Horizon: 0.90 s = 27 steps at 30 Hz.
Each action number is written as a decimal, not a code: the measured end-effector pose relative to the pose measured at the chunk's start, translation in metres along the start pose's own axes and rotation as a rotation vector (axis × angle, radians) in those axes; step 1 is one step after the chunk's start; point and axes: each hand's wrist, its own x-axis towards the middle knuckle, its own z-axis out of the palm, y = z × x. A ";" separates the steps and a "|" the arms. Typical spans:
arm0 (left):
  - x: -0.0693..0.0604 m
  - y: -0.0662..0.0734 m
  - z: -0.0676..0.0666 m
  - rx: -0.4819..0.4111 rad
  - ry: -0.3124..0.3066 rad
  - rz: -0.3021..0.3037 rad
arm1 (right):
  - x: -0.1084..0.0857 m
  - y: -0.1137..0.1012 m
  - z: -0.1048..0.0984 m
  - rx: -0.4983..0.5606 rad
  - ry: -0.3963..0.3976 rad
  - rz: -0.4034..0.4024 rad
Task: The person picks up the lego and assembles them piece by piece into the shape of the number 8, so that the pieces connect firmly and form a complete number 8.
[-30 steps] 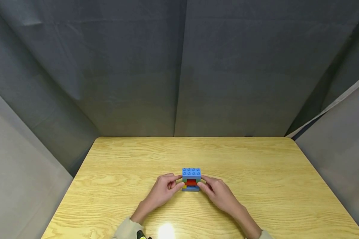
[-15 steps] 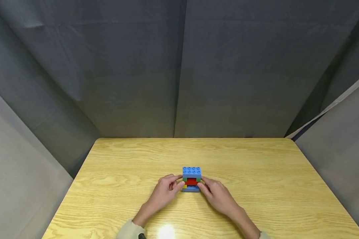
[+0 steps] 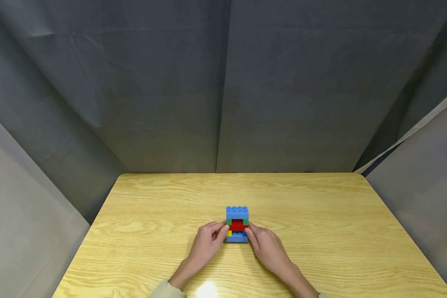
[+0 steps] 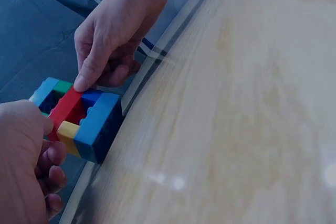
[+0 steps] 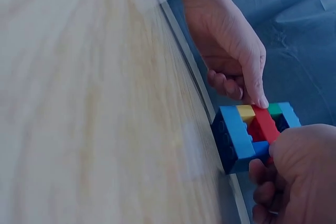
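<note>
A small stack of toy building bricks (image 3: 237, 227) is held between both hands above the middle of the table. From the bottom it has a blue brick (image 3: 236, 239), a small yellow brick (image 4: 69, 131) and a small blue one side by side, a red brick (image 5: 266, 123), green bricks (image 3: 229, 222), and a studded blue brick (image 3: 237, 213) on top. My left hand (image 3: 205, 243) grips its left side, thumb on the red brick's front. On the right side my right hand (image 3: 269, 248) pinches it, thumb near the red brick's other end. Part of the bottom brick's underside shows in the right wrist view.
A wood-grain table (image 3: 152, 207) spreads around the hands. Dark grey cloth (image 3: 164, 95) hangs behind its far edge, with lighter grey cloth (image 3: 26, 215) at the sides. A bright light reflection (image 3: 206, 289) lies near the front of the table.
Both hands have tilted the brick stack back, so its front face shows more and its studded top less. The hands keep their grip on its sides.
</note>
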 end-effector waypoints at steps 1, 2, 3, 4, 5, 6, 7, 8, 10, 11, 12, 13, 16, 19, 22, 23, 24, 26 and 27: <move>0.000 0.000 0.001 0.002 0.008 0.001 | 0.000 -0.001 0.000 -0.002 0.008 0.002; -0.001 0.000 0.001 0.005 0.015 0.003 | 0.000 -0.001 0.001 -0.006 0.015 0.006; -0.001 0.000 0.002 0.009 0.020 0.008 | 0.000 -0.002 0.001 -0.012 0.024 0.009; -0.001 0.000 0.002 0.011 0.021 0.012 | 0.000 -0.003 0.001 -0.021 0.032 0.010; -0.001 0.000 0.003 0.016 0.022 0.015 | -0.001 -0.003 0.002 -0.034 0.040 0.008; -0.002 0.000 0.003 0.020 0.023 0.019 | -0.001 -0.004 0.002 -0.048 0.047 0.003; -0.002 0.000 0.004 0.022 0.022 0.021 | -0.001 -0.005 0.002 -0.063 0.053 -0.004; -0.002 0.000 0.004 0.025 0.022 0.021 | -0.002 -0.006 0.002 -0.078 0.058 -0.012; -0.003 0.001 0.004 0.031 0.026 0.018 | -0.003 -0.008 0.003 -0.102 0.067 -0.030; -0.003 0.001 0.004 0.036 0.028 0.015 | -0.003 -0.009 0.003 -0.111 0.071 -0.038; -0.003 0.002 0.004 0.040 0.031 0.013 | -0.003 -0.009 0.003 -0.117 0.074 -0.041; -0.003 0.002 0.004 0.045 0.035 0.010 | -0.003 -0.010 0.003 -0.119 0.076 -0.044; -0.003 0.003 0.005 0.069 0.049 0.013 | -0.004 -0.011 0.003 -0.127 0.082 -0.047; -0.003 0.004 0.005 0.083 0.049 0.015 | -0.004 -0.012 0.002 -0.134 0.068 -0.058; -0.004 0.006 0.006 0.087 0.022 0.000 | -0.005 -0.013 0.001 -0.124 0.031 -0.062; -0.005 0.006 0.006 0.089 0.010 -0.008 | -0.005 -0.013 0.001 -0.120 0.018 -0.062; -0.005 0.007 0.006 0.091 -0.001 -0.016 | -0.005 -0.013 0.001 -0.115 0.008 -0.060; -0.006 0.007 0.006 0.096 -0.016 -0.030 | -0.006 -0.013 0.001 -0.105 -0.002 -0.057; -0.006 0.007 0.006 0.098 -0.020 -0.034 | -0.006 -0.012 0.001 -0.101 -0.003 -0.057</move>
